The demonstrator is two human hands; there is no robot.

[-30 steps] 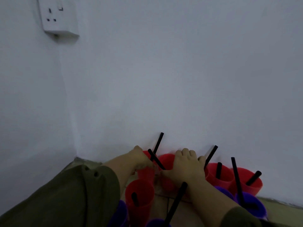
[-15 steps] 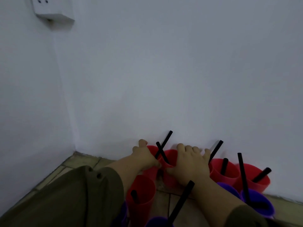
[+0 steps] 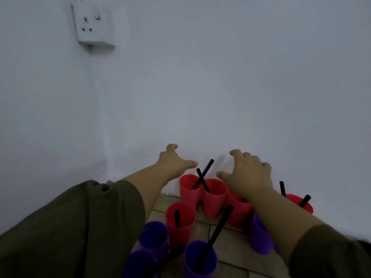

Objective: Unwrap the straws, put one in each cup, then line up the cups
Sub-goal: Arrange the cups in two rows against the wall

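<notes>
1. Above the cups nearest the wall (image 3: 200, 97), the left hand (image 3: 174, 163) hovers released, fingers spread, grasping nothing. The right hand (image 3: 247, 171) hovers likewise, palm down and empty.
2. Just below them, red cups (image 3: 213, 197) stand touching one another against the wall, each holding a black straw. Two of those straws cross above the rims.
3. Nearer the person, another red cup and several purple cups (image 3: 200, 259) cluster loosely, not lined up. Long straws (image 3: 217, 229) lean out of most.
4. These cups look like thin, smooth plastic: probably light and easy to tip. A grip low around the side, sliding rather than lifting, seems safest.
5. Around them are a tiled floor (image 3: 236, 247) and, high on the left, a socket (image 3: 93, 27).
6. Leaning straws could snag a wrist. The right forearm hides part of one red cup. The wall leaves no room behind.
</notes>
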